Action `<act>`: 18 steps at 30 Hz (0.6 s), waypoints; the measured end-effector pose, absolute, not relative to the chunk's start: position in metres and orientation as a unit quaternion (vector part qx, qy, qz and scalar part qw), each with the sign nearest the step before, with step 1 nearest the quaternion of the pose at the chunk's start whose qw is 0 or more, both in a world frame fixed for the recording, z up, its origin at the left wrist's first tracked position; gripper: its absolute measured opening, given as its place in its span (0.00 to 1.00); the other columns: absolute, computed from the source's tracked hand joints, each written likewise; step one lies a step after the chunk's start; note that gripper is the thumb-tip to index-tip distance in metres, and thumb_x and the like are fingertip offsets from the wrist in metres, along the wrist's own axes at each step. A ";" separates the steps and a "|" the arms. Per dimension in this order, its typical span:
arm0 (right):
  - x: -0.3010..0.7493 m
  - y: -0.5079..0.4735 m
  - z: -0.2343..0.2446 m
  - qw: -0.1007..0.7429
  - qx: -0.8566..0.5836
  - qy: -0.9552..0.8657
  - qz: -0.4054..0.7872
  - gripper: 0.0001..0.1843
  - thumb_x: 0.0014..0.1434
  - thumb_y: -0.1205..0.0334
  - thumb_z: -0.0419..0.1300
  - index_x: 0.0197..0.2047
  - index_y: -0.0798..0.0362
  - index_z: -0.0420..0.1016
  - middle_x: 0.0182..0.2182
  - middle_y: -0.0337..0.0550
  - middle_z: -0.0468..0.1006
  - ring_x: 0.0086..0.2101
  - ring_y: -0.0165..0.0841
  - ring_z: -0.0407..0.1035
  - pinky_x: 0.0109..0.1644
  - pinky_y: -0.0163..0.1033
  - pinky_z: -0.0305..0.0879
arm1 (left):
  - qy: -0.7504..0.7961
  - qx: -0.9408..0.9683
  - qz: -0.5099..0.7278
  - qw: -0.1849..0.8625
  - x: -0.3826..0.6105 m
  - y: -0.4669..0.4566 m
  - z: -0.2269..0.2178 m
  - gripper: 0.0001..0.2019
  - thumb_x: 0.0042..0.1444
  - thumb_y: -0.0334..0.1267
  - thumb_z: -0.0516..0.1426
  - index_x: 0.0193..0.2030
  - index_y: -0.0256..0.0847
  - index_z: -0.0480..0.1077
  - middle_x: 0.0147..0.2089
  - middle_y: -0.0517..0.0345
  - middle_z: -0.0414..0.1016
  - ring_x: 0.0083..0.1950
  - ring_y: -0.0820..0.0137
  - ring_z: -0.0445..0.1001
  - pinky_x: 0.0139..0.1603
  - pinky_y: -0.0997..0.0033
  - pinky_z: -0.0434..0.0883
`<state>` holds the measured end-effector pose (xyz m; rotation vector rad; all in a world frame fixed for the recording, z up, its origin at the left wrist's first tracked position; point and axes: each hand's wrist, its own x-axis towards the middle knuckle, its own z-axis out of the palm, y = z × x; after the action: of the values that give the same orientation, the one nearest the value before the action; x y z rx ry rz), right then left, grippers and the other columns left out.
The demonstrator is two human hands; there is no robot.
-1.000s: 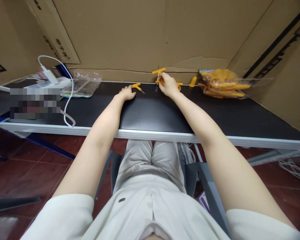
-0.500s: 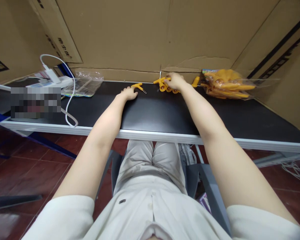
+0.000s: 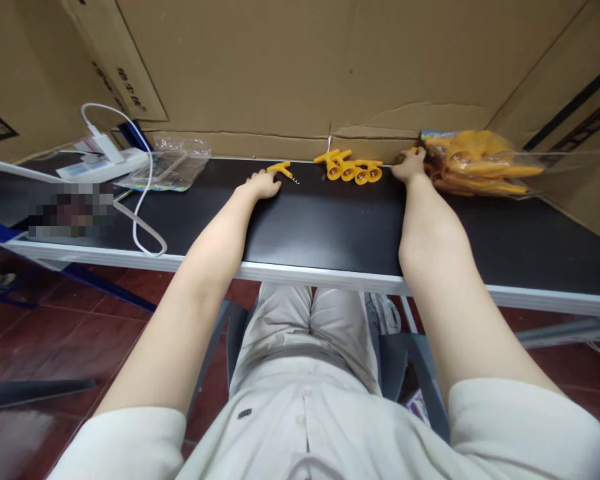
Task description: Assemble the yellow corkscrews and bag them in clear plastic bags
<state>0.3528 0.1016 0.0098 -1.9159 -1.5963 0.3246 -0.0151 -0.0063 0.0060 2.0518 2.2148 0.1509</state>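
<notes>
My left hand (image 3: 263, 185) rests at the tabletop with its fingers closed around one end of a yellow T-handled corkscrew (image 3: 281, 167), whose metal spiral points right. To the right, several yellow T-handled pieces with round cup-like ends (image 3: 355, 170) lie in a row near the back edge. My right hand (image 3: 409, 167) is beyond that row, beside a clear bag of yellow pieces (image 3: 480, 160). Its fingers are closed on a yellow piece (image 3: 414, 151), mostly covered by the hand.
A cardboard wall (image 3: 260, 73) stands behind the black table (image 3: 325, 227). On the left lie a flat clear plastic bag (image 3: 180, 167), a white power strip (image 3: 105, 165) with a plugged-in charger and a looping white cable (image 3: 143, 220). One blurred patch hides something there.
My right hand has left the row of yellow pieces and moved right to the single piece beside the bag. My left hand stays on the corkscrew. The view has shifted slightly.
</notes>
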 end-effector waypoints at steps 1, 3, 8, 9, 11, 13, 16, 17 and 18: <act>0.357 0.107 0.005 0.317 -0.725 -0.599 0.122 0.33 0.73 0.77 0.59 0.79 0.65 0.66 0.85 0.66 0.36 0.78 0.38 0.56 0.82 0.39 0.45 | 0.731 0.678 0.049 0.060 -0.015 -0.006 0.006 0.33 0.75 0.47 0.49 0.84 0.45 0.60 0.84 0.41 0.62 0.84 0.49 0.63 0.83 0.49 0.63; 0.363 0.117 -0.002 0.314 -0.729 -0.596 0.121 0.35 0.72 0.73 0.64 0.79 0.63 0.67 0.84 0.66 0.44 0.78 0.40 0.56 0.82 0.43 0.48 | 0.731 0.678 0.049 0.062 -0.015 -0.006 0.006 0.33 0.75 0.47 0.49 0.84 0.43 0.60 0.84 0.40 0.62 0.85 0.48 0.62 0.83 0.49 0.62; 0.363 0.127 -0.006 0.259 -0.747 -0.603 0.105 0.35 0.73 0.61 0.67 0.80 0.56 0.71 0.78 0.64 0.65 0.77 0.49 0.61 0.80 0.50 0.56 | 0.733 0.673 0.059 0.071 -0.014 -0.008 0.008 0.35 0.75 0.46 0.49 0.85 0.39 0.57 0.84 0.37 0.61 0.85 0.47 0.62 0.84 0.50 0.61; 0.361 0.126 -0.006 0.249 -0.748 -0.607 0.099 0.33 0.74 0.60 0.66 0.79 0.56 0.72 0.78 0.64 0.65 0.77 0.49 0.61 0.80 0.50 0.56 | 0.735 0.672 0.063 0.073 -0.013 -0.009 0.008 0.36 0.75 0.47 0.49 0.86 0.38 0.55 0.84 0.37 0.61 0.85 0.47 0.62 0.84 0.50 0.61; 0.356 0.119 -0.005 0.221 -0.745 -0.624 0.084 0.30 0.76 0.60 0.62 0.78 0.55 0.74 0.79 0.63 0.64 0.77 0.51 0.60 0.81 0.54 0.54 | 0.740 0.665 0.068 0.075 -0.012 -0.011 0.008 0.37 0.75 0.48 0.49 0.86 0.37 0.53 0.84 0.37 0.60 0.85 0.48 0.61 0.84 0.50 0.61; 0.351 0.110 -0.003 0.193 -0.741 -0.640 0.067 0.29 0.78 0.62 0.58 0.78 0.53 0.73 0.79 0.62 0.64 0.78 0.52 0.60 0.83 0.60 0.51 | 0.742 0.663 0.070 0.078 -0.010 -0.013 0.009 0.37 0.75 0.49 0.48 0.87 0.40 0.50 0.87 0.39 0.55 0.86 0.48 0.58 0.85 0.48 0.59; 0.347 0.098 -0.002 0.167 -0.736 -0.653 0.066 0.29 0.79 0.62 0.54 0.80 0.52 0.71 0.80 0.61 0.62 0.78 0.54 0.59 0.84 0.65 0.48 | 0.729 0.673 0.074 0.096 -0.007 -0.016 0.009 0.37 0.75 0.47 0.47 0.89 0.49 0.47 0.91 0.47 0.39 0.90 0.49 0.45 0.87 0.40 0.51; 0.349 0.097 -0.004 0.159 -0.737 -0.653 0.069 0.30 0.80 0.61 0.54 0.81 0.51 0.70 0.80 0.60 0.61 0.79 0.53 0.58 0.84 0.65 0.48 | 0.724 0.678 0.076 0.103 -0.006 -0.017 0.009 0.37 0.75 0.46 0.47 0.88 0.52 0.48 0.92 0.50 0.35 0.91 0.49 0.42 0.87 0.37 0.49; 0.351 0.097 -0.007 0.152 -0.737 -0.655 0.072 0.30 0.80 0.61 0.53 0.81 0.50 0.69 0.81 0.60 0.61 0.79 0.54 0.58 0.84 0.65 0.48 | 0.720 0.681 0.079 0.108 -0.006 -0.016 0.008 0.37 0.74 0.45 0.47 0.88 0.54 0.50 0.92 0.53 0.34 0.91 0.49 0.39 0.87 0.35 0.47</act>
<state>0.3514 0.0967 -0.0068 -2.1150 -1.8792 0.2059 -0.0056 -0.0162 0.0084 2.0026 2.1190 0.2319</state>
